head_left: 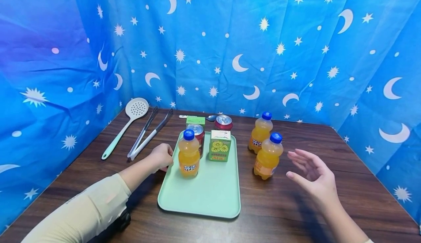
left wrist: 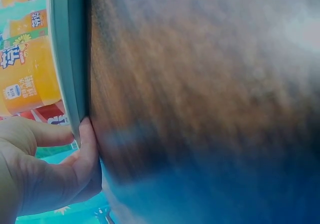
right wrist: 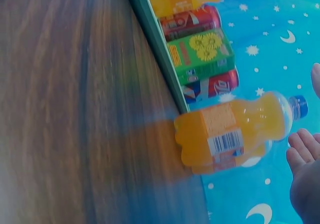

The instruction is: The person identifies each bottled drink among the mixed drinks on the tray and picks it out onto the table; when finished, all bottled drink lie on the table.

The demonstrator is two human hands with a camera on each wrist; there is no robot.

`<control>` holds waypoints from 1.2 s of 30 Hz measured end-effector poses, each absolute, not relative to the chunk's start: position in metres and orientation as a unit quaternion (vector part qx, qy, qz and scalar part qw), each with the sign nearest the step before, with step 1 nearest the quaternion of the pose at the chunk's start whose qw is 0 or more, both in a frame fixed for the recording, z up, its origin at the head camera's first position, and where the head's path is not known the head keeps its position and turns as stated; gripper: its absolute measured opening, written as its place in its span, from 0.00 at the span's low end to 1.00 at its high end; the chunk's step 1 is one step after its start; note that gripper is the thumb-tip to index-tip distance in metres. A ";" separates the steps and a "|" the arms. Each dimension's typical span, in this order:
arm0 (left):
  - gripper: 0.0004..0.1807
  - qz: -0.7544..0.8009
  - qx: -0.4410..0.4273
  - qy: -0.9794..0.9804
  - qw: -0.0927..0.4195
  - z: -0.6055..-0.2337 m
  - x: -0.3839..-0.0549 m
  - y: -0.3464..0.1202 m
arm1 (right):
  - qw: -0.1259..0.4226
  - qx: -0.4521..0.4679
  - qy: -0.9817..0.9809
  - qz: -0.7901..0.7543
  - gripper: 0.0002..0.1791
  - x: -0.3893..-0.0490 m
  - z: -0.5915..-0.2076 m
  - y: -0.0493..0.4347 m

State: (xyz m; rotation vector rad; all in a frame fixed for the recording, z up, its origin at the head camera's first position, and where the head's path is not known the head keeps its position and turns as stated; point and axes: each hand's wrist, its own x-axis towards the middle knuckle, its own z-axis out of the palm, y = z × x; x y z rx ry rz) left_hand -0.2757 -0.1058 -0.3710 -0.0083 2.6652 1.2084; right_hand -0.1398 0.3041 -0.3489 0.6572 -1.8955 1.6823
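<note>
My left hand [head_left: 161, 158] pinches the left rim of a light green tray [head_left: 210, 199]; thumb and fingers [left wrist: 88, 141] meet at the rim in the left wrist view. On the tray stand an orange soda bottle [head_left: 189, 159] with a blue cap, a red can [head_left: 196, 129] behind it, a green drink carton [head_left: 219, 148] with yellow flowers, and a second red can [head_left: 223, 121]. Right of the tray are two more orange soda bottles, a front one [head_left: 268, 159] and a back one [head_left: 260, 131]. Apart from the front bottle, my right hand [head_left: 315, 179] holds nothing, fingers spread.
At the left lie a slotted skimmer [head_left: 136, 107] with a green handle and metal tongs [head_left: 148, 137]. A spoon [head_left: 211, 118] lies behind the tray, near another green carton [head_left: 195, 120]. A blue star-patterned curtain [head_left: 210, 45] surrounds the dark wooden table [head_left: 296, 213].
</note>
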 end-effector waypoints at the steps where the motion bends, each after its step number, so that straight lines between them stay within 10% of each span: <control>1: 0.13 0.411 -0.003 0.905 0.108 -0.371 -0.276 -0.106 | 0.257 0.246 -0.696 0.624 0.36 -0.140 -0.348 0.302; 36: 0.13 0.417 0.000 0.903 0.098 -0.372 -0.275 -0.106 | 0.179 0.260 -0.758 0.571 0.37 -0.153 -0.344 0.230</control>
